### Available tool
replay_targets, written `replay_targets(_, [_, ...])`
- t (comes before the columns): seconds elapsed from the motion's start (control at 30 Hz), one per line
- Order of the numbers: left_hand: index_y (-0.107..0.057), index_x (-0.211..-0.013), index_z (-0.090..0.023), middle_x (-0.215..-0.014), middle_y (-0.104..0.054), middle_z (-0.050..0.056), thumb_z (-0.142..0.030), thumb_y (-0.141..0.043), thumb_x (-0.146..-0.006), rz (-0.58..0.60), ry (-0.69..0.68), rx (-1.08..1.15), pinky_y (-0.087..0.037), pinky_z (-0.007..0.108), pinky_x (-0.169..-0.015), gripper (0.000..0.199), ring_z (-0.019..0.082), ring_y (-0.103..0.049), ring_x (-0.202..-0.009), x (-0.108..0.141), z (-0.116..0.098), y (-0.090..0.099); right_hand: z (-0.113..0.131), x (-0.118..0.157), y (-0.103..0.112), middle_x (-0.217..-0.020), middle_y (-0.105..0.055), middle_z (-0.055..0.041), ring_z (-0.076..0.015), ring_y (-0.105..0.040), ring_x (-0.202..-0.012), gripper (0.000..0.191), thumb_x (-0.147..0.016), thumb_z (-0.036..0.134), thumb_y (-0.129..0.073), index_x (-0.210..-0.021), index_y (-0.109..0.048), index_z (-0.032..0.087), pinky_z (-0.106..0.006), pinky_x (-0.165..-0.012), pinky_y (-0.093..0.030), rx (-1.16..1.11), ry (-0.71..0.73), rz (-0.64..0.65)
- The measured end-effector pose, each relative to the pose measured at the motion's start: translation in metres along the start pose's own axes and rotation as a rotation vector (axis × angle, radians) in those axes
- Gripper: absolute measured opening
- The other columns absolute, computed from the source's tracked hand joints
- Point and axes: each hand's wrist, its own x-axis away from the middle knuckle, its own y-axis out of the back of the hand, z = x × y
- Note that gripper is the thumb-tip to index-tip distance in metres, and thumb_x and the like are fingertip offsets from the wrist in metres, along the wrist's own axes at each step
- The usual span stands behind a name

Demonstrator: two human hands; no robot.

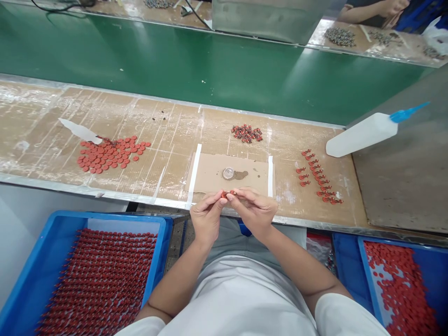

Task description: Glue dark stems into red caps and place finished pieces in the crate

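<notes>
A red disc (224, 194) is over the near edge of the cardboard sheet (213, 163), pinched between the left hand's (206, 217) thumb and finger. The right hand (257, 211) pinches a little piece (233, 192) just beside it; I can't tell if the two touch. The disc looks light and stiff, so its rim seems a good place to hold. The little piece looks light and thin, so it might slip; gentle fingertips on its side should do. A small clear cup (228, 173) sits on the cardboard sheet. Past the sheet is a pile of dark red pieces (247, 133). More red discs (108, 156) lie left of it, and a white bottle (362, 135) leans right of it.
</notes>
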Motion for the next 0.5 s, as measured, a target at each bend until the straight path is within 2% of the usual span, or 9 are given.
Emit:
replay_targets(0.17, [-0.077,-0.082,-0.027,-0.080,-0.072,0.001,-0.024,-0.081,-0.065,0.009,-0.077,-0.065,-0.054,0.029,-0.077,0.017,0.015,-0.066,-0.078,0.000,-0.003,-0.001,0.001,-0.003,0.003,-0.083,-0.073,0.0004,-0.0160,-0.069,-0.073,0.022,-0.068,0.020,-0.077,-0.087,-0.075,0.030,-0.031,-0.067,-0.061,-0.034,-0.015,0.028])
replay_targets(0.33, [-0.076,-0.088,-0.027,-0.082,-0.072,0.001,-0.019,-0.077,-0.069,0.048,-0.161,-0.120,-0.054,0.029,-0.078,0.020,0.015,-0.066,-0.080,0.002,-0.005,-0.003,-0.001,-0.006,0.008,-0.086,-0.074,-0.0005,-0.0178,-0.069,-0.079,0.025,-0.068,0.015,-0.077,-0.088,-0.075,0.030,-0.036,-0.074,-0.060,-0.107,0.031,0.071])
replay_targets(0.5, [-0.075,-0.093,-0.027,-0.084,-0.072,0.001,-0.013,-0.074,-0.072,0.124,-0.262,-0.144,-0.056,0.029,-0.078,0.025,0.015,-0.067,-0.082,0.004,-0.007,-0.002,-0.001,-0.006,0.012,-0.083,-0.073,-0.0007,-0.0159,-0.068,-0.075,0.026,-0.067,0.013,-0.078,-0.087,-0.075,0.029,-0.031,-0.066,-0.060,-0.173,0.077,0.074])
